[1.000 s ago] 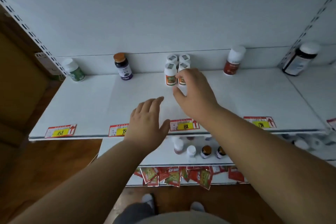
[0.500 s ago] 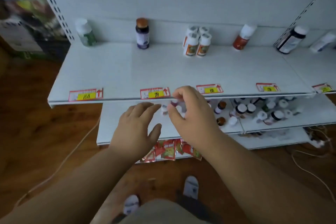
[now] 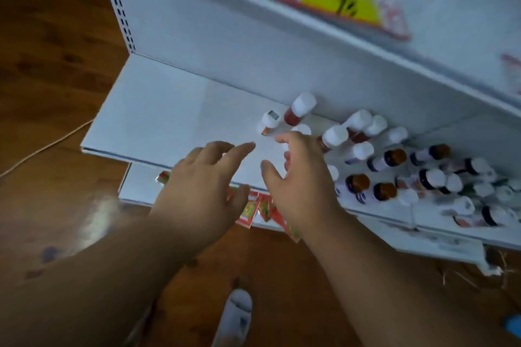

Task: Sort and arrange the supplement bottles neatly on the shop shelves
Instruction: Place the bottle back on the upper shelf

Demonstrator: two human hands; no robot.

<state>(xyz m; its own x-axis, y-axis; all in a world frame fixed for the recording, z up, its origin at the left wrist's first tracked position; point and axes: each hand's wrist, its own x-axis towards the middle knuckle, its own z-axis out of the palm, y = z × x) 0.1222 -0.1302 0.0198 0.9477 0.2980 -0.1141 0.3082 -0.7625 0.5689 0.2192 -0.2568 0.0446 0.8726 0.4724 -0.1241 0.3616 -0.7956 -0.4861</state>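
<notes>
The white lower shelf (image 3: 158, 121) carries a crowd of supplement bottles on its right half. A small white-capped bottle (image 3: 269, 122) with an orange label stands at the left end of the group, beside a taller red bottle (image 3: 299, 108). Brown-capped dark bottles (image 3: 357, 183) and several white-capped ones (image 3: 335, 136) stand further right. My right hand (image 3: 298, 183) reaches over the shelf edge with fingers spread, its fingertips at a white cap (image 3: 301, 130). My left hand (image 3: 205, 180) hovers open beside it over the shelf's front edge, holding nothing.
The upper shelf's front edge with a red and yellow price tag (image 3: 332, 0) juts out overhead at the top right. Red snack packets (image 3: 253, 208) hang below the lower shelf. A wooden floor (image 3: 50, 36) lies to the left, with a cord across it.
The view has dropped from the upper shelf to the lower one. Both hands have come down and reached in toward the left end of the bottle group.
</notes>
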